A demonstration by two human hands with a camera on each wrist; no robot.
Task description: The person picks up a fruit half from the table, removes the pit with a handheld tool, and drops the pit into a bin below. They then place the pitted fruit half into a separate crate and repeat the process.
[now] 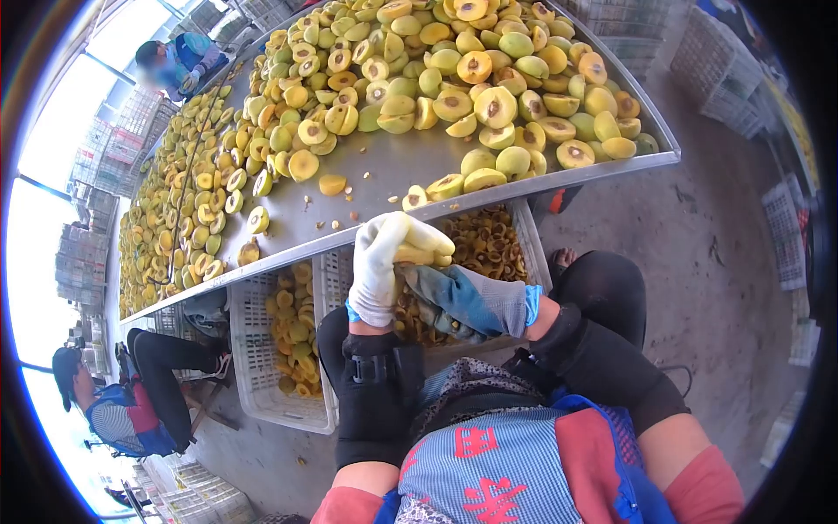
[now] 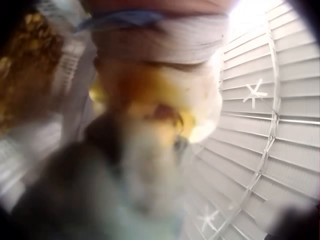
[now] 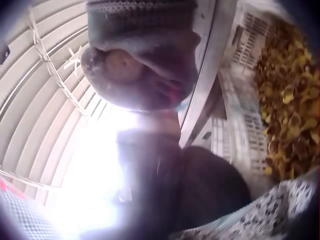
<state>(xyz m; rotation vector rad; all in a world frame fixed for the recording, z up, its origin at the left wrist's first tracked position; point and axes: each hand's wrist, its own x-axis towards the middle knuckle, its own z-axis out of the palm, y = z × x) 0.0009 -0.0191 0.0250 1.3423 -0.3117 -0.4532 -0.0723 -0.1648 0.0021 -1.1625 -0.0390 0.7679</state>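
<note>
My left hand, in a white glove, grips a yellow fruit half just below the metal table's edge. In the left wrist view, a dark reddish-brown centre shows on the blurred fruit. Close against it is my right hand, in a blue-grey glove with its fingers curled. The right wrist view shows a round brownish end within those curled fingers; I cannot tell what it belongs to. Yellow-green fruit halves, apricot-like, are heaped on the table above my hands, several with brown centres facing up.
Beneath the table edge, one white crate holds fruit halves, while another contains smaller brownish-yellow pieces. One person sits at the left, and another is across the table. Stacked crates stand at the right.
</note>
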